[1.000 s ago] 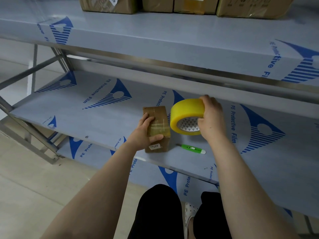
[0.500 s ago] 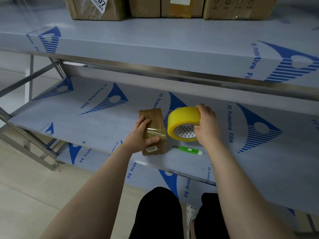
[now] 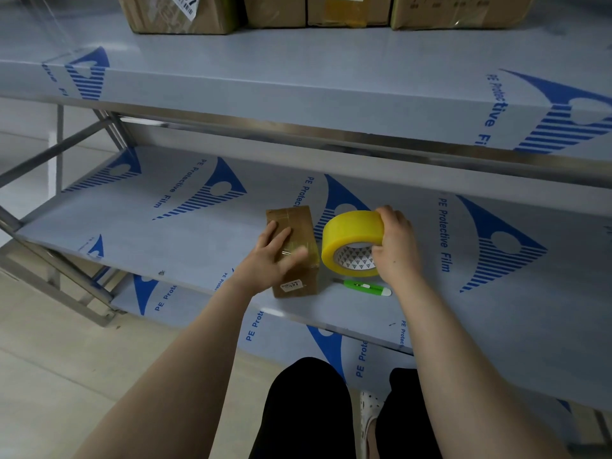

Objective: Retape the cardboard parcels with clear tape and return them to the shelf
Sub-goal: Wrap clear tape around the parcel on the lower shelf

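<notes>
A small cardboard parcel (image 3: 298, 220) lies on the middle shelf (image 3: 165, 233) with clear tape across its top. My left hand (image 3: 271, 256) rests flat on the parcel, fingers straight and the thumb blurred over the tape. My right hand (image 3: 395, 246) grips a big yellowish roll of tape (image 3: 351, 233) that stands on its edge just right of the parcel. A strip of tape seems to run from the roll onto the parcel.
A green box cutter (image 3: 364, 287) lies on the shelf in front of the roll. Several larger cardboard boxes (image 3: 178, 14) stand on the top shelf (image 3: 298, 77). A lower shelf (image 3: 291, 342), my dark-trousered knees and the tiled floor are below.
My left thumb has slid across the tape on the parcel's top. The roll and right hand stay next to the parcel; the view has tilted up a little.
</notes>
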